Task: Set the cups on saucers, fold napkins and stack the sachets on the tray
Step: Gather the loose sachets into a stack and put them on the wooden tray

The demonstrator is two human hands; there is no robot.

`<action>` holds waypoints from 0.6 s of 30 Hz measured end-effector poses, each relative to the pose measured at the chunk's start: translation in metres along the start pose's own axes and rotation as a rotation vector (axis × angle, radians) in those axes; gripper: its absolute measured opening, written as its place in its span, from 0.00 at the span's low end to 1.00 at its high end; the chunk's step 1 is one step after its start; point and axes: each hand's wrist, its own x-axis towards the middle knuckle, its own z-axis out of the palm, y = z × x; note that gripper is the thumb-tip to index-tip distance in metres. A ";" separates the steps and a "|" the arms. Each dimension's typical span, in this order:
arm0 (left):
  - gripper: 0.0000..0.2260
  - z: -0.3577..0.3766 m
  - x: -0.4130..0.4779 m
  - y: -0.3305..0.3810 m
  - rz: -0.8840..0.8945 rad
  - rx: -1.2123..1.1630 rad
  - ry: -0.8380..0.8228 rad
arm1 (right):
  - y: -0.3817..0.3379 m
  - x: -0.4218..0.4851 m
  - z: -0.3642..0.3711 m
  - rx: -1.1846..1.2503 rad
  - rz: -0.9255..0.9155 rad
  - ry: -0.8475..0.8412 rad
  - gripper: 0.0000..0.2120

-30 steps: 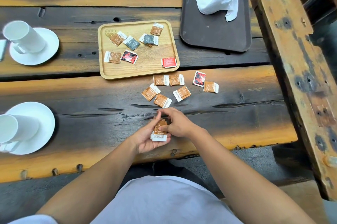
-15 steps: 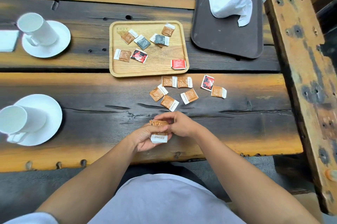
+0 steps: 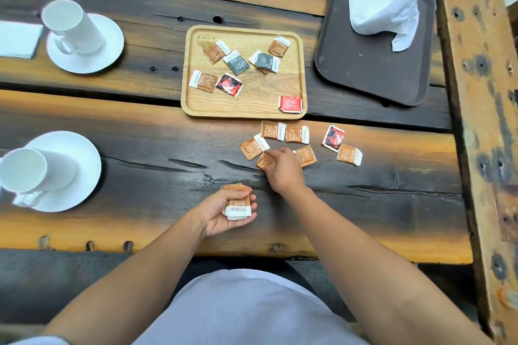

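1. Nearest of all was the person's pale shirt (image 3: 252,308). Both bare arms reached out over the dark wooden table (image 3: 140,148).
2. The left hand (image 3: 221,213) was palm up, close to the near edge of the table. Its fingers and thumb were curled round a small pile of brown sachets (image 3: 238,201).
3. A little farther out, the right hand (image 3: 283,170) was palm down. Its bent fingers pinched one brown sachet (image 3: 264,161) that lay flat on the table.
4. Around that hand lay five loose brown sachets (image 3: 273,130) and one red and black sachet (image 3: 332,137). They were all on the table, not on a tray.
5. To the left, a near white cup (image 3: 33,170) sat on a near white saucer (image 3: 84,154).
6. Just behind the loose ones was the light wooden tray (image 3: 193,103). Sachets lay spread about in it, not piled up. Some were brown, two were grey sachets (image 3: 236,62), one was red and black, and a red sachet (image 3: 290,104) lay in the near right corner.
7. Far to the left, a far white cup (image 3: 73,26) sat on a far white saucer (image 3: 109,44). A folded white napkin (image 3: 18,39) lay just beside that saucer, on its left.
8. Far to the right was a dark brown tray (image 3: 364,69) with a crumpled white napkin (image 3: 384,15) on it.
9. A thick wooden beam (image 3: 482,120) ran along the right side.
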 end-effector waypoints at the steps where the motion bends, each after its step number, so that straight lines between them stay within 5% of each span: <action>1: 0.07 -0.002 0.000 0.000 -0.001 0.007 0.012 | -0.001 0.000 0.004 -0.049 0.000 0.009 0.18; 5: 0.09 -0.010 0.000 0.001 -0.002 0.022 0.025 | -0.002 -0.007 0.016 -0.202 0.014 0.103 0.13; 11: 0.08 -0.010 -0.002 0.003 0.023 -0.003 0.009 | 0.004 -0.011 0.015 0.030 0.172 -0.008 0.07; 18: 0.09 -0.005 -0.007 0.001 0.042 0.011 -0.002 | 0.018 -0.015 0.015 0.021 0.205 0.020 0.20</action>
